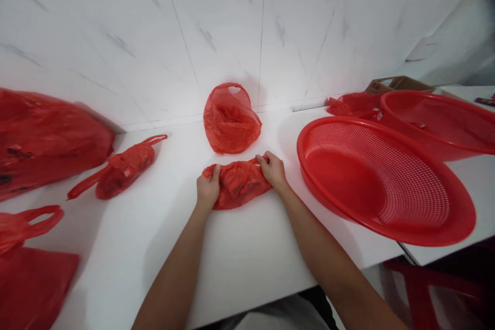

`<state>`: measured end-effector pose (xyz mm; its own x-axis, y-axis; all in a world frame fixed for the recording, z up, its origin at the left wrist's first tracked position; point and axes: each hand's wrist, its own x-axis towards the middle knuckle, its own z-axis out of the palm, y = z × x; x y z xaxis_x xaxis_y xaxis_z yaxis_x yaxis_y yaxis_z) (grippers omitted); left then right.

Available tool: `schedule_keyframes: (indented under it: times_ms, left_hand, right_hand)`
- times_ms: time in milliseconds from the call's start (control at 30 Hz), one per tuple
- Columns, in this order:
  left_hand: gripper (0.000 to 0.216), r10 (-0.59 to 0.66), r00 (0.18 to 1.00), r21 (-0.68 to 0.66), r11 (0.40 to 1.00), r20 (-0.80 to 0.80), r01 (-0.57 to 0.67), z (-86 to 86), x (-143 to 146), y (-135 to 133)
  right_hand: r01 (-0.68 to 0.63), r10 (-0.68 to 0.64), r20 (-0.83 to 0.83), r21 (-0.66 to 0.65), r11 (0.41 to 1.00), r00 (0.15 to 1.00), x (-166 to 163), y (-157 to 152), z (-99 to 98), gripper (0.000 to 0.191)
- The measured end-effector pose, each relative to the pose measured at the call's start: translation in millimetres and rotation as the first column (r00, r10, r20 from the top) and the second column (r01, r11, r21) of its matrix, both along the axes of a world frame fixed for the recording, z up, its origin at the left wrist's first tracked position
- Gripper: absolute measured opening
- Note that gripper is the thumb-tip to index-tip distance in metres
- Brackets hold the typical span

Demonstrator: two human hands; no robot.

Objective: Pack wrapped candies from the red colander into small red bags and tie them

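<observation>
Forearms [176, 268] are spanning the counter [247, 258]; left grip [209, 188] and right grip [274, 170] are pinching opposite ends of the bag [240, 184], its long axis running crosswise between them.

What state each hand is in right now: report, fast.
Left hand: closed, holding a red bag at its left end.
Right hand: closed, holding the same bag's right end.

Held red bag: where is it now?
In the head view, the held red bag is near the centre, between the left hand and right hand, in front of the open red bag and left of the perforated basin.
</observation>
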<state>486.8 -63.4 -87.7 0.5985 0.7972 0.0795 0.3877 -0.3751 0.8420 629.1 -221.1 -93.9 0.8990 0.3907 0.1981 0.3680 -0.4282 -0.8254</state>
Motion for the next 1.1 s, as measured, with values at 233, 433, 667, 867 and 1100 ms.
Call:
schedule_keyframes:
  times_ms: [233,433,667,867,1100]
  left_hand:
    - [0.044,0.052,0.997,-0.007,0.999,0.057,-0.052,-6.6,7.7,-3.6]
    - [0.038,0.125,0.983,0.083,0.987,0.136,-0.137,17.6,-0.7,7.1]
    - [0.037,-0.198,0.976,0.578,0.788,-0.089,0.213,69.1,18.2,-42.9]
    - [0.010,-0.403,0.825,0.402,0.731,-0.397,0.551,72.6,40.4,-39.7]
    - [0.034,-0.442,0.823,0.281,0.789,-0.358,0.546,155.4,9.8,22.3]
  right_hand:
    - [0.136,-0.135,-0.022,0.063,0.989,0.991,2.8,-1.0,-5.3,0.035]
    - [0.109,-0.106,-0.033,0.145,0.983,0.994,-0.2,-2.2,-4.3,0.034]
    - [0.063,-0.046,-0.080,0.236,0.970,0.996,1.8,1.5,-6.2,0.032]
    - [0.075,-0.019,-0.154,0.364,0.928,0.988,3.5,-0.3,-4.6,0.031]
    - [0.133,-0.030,-0.237,0.433,0.892,0.971,8.7,1.9,-6.2,0.032]
